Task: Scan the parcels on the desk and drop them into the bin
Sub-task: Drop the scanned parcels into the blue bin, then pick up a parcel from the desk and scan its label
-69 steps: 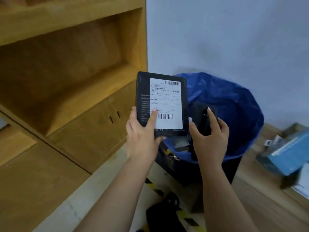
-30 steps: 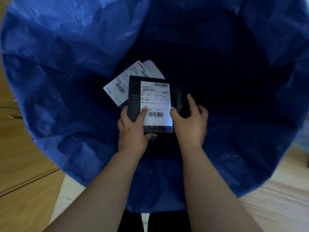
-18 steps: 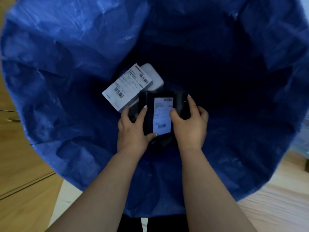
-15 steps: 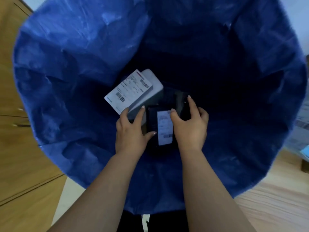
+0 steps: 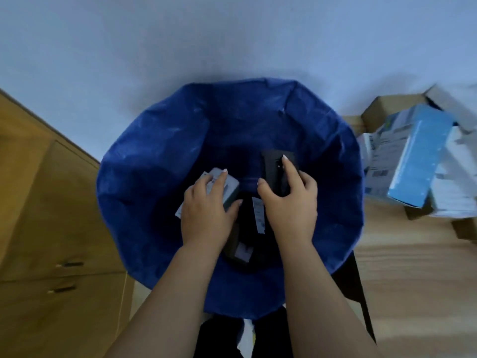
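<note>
I am holding both hands over the blue-lined bin (image 5: 160,161). My left hand (image 5: 206,210) is hanging with fingers loosely spread, gripping nothing; my right hand (image 5: 289,200) is curling around the black scanner (image 5: 276,164). The dark parcel (image 5: 254,218) is lying inside the bin beneath them. It looks stiff, flat and light; I would be pinching its long edges. More parcels (image 5: 413,161) are waiting right of the bin.

office/mailroom | wooden cabinets (image 5: 51,202) | stacked parcels (image 5: 418,161) | lined bin (image 5: 154,156)
</note>
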